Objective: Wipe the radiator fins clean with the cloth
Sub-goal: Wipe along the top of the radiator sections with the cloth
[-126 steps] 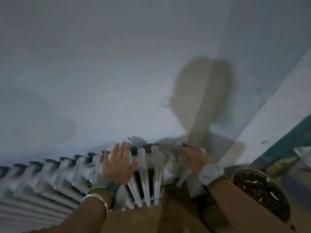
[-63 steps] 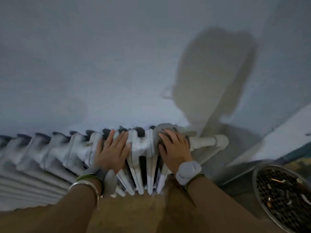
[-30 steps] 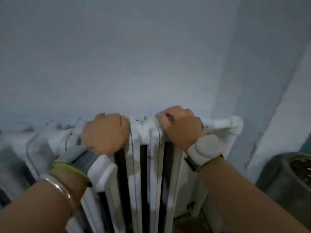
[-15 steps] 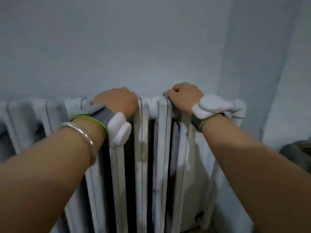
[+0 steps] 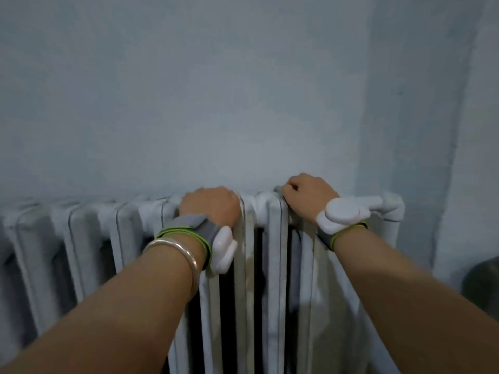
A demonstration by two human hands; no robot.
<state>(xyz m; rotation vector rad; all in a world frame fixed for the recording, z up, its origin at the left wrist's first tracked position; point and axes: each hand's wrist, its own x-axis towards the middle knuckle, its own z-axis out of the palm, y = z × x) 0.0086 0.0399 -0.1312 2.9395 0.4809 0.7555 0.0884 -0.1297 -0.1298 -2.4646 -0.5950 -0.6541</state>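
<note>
A white ribbed radiator [image 5: 272, 265] stands against the pale wall, its fins running down with dark gaps between them. My left hand [image 5: 210, 205] is curled over the top of a fin left of the middle, fingers hidden behind it. My right hand [image 5: 307, 195] is closed in a fist on top of the fins near the right end. Only a small grey edge of the cloth [image 5: 278, 189] shows at its fingertips; the remainder is hidden under the hand. Both wrists carry white devices on grey straps.
A white pipe with an elbow [image 5: 388, 205] leaves the radiator's top right corner and turns down. A dark round container [image 5: 483, 284] sits at the right edge, low down. The bare wall [image 5: 243, 103] fills the upper view, with a corner at the right.
The view has dropped from above the radiator to facing its front. Both hands went from lying flat on the tops to curling over them; they have barely shifted in the last half second.
</note>
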